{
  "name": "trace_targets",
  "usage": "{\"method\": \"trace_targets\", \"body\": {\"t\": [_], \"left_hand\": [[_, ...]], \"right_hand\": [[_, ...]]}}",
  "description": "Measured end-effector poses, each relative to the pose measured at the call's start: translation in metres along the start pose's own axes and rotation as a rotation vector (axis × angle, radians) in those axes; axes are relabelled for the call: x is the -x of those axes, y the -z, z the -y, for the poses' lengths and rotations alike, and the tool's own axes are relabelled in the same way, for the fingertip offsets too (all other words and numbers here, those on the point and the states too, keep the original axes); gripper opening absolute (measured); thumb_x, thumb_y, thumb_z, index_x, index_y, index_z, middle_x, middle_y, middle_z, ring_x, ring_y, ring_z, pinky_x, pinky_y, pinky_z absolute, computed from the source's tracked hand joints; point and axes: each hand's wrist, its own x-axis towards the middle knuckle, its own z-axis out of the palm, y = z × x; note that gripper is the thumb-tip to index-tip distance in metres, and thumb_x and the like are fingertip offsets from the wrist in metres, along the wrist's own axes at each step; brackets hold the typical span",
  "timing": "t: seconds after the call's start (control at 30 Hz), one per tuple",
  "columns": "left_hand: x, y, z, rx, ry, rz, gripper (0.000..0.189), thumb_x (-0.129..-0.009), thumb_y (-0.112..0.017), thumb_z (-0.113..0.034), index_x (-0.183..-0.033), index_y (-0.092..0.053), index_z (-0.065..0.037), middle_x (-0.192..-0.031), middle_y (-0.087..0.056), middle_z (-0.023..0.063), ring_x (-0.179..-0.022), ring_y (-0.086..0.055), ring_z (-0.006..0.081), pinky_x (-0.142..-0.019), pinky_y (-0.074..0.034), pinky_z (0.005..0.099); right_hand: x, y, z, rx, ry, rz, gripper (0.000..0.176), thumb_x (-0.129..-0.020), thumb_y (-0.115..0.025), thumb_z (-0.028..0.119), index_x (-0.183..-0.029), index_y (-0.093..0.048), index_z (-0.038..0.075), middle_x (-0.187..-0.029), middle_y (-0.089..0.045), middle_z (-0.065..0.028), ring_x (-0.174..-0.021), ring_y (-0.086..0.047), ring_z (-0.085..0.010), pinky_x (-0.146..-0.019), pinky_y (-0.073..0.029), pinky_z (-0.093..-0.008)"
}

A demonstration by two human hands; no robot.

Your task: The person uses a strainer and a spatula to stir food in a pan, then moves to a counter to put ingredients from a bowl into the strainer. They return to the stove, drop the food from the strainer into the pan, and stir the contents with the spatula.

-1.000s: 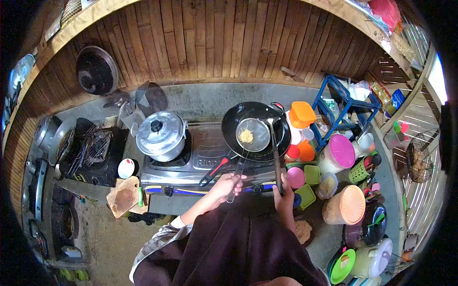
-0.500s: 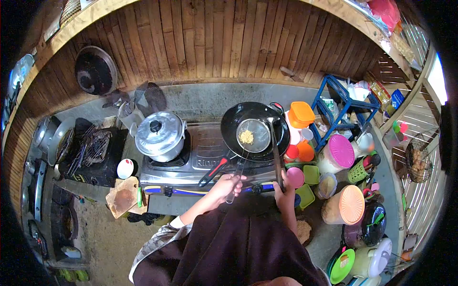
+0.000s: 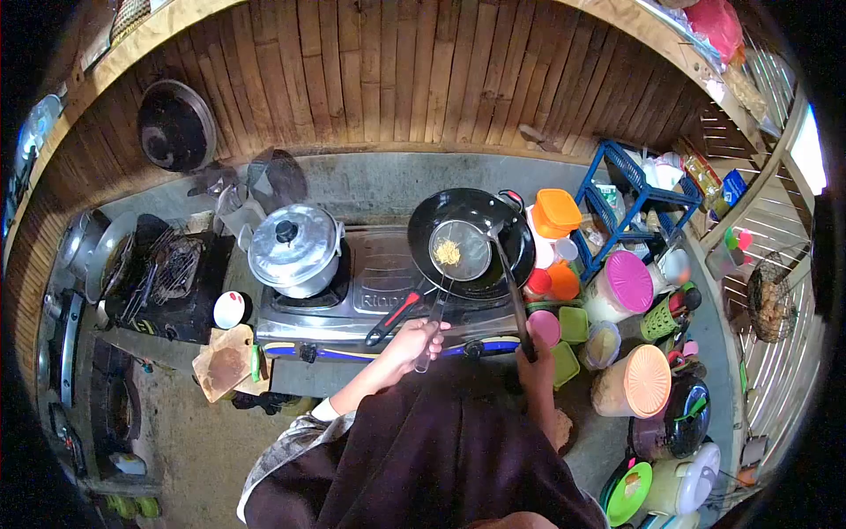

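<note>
A black wok [image 3: 432, 204] with a red and black handle sits on the right side of the stove [image 3: 374, 264]. Over the wok is a round mesh strainer [image 3: 471, 249] with small yellowish bits [image 3: 447, 253] in it. My left hand [image 3: 420, 342] is closed around the strainer's handle in front of the stove. My right hand [image 3: 532, 353] grips the long dark handle of a spatula [image 3: 511, 282], whose head is inside the wok at the strainer's right edge.
A lidded silver pot [image 3: 293, 256] stands on the left burner. Plastic containers, among them an orange-lidded tub [image 3: 557, 212] and a pink-lidded jar [image 3: 629, 282], crowd the right side near a blue rack [image 3: 608, 203]. A cutting board [image 3: 226, 366] lies at the left.
The strainer has shifted slightly left within the wok, with the yellowish bits still in it. My right hand and the spatula handle have moved a little right and toward me.
</note>
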Motion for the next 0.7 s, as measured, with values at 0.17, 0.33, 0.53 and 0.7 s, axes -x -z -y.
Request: {"method": "trace_targets", "body": {"t": [0.17, 0.33, 0.53, 0.7], "left_hand": [[0.002, -0.004, -0.003, -0.017, -0.01, -0.002, 0.023, -0.09, -0.036, -0.015, -0.098, -0.051, -0.001, -0.059, -0.04, -0.0024, -0.048, -0.035, 0.0071, -0.043, -0.031, 0.0206], [-0.005, 0.002, 0.0, -0.005, -0.012, 0.028, 0.021, -0.09, -0.036, -0.016, -0.096, -0.048, 0.0, -0.061, -0.042, -0.0009, -0.05, -0.037, 0.0079, -0.044, -0.032, 0.0216], [-0.007, 0.005, -0.004, 0.007, -0.024, -0.001, 0.022, -0.09, -0.035, -0.016, -0.097, -0.048, 0.001, -0.062, -0.042, 0.0002, -0.05, -0.037, 0.0089, -0.045, -0.033, 0.0221], [-0.006, 0.004, -0.007, 0.008, -0.04, -0.007, 0.023, -0.09, -0.033, -0.015, -0.097, -0.047, 0.001, -0.061, -0.042, 0.0008, -0.05, -0.038, 0.0098, -0.045, -0.033, 0.0227]], "right_hand": [[-0.005, 0.005, 0.003, -0.018, 0.008, -0.082, 0.048, -0.07, -0.054, 0.001, -0.118, -0.047, 0.01, -0.108, -0.055, -0.0162, -0.102, -0.052, -0.0305, -0.085, -0.04, -0.034], [-0.008, 0.005, 0.012, -0.01, 0.026, -0.034, 0.048, -0.071, -0.054, 0.001, -0.117, -0.048, 0.009, -0.109, -0.054, -0.0153, -0.103, -0.051, -0.0297, -0.087, -0.039, -0.0337], [0.0, 0.01, 0.01, 0.029, 0.057, -0.02, 0.05, -0.069, -0.055, 0.0, -0.117, -0.048, 0.008, -0.112, -0.052, -0.0166, -0.106, -0.049, -0.0284, -0.09, -0.037, -0.0333], [0.003, 0.017, -0.003, -0.023, 0.009, 0.004, 0.05, -0.069, -0.057, 0.001, -0.117, -0.048, 0.008, -0.113, -0.052, -0.0158, -0.107, -0.048, -0.0282, -0.091, -0.036, -0.033]]}}
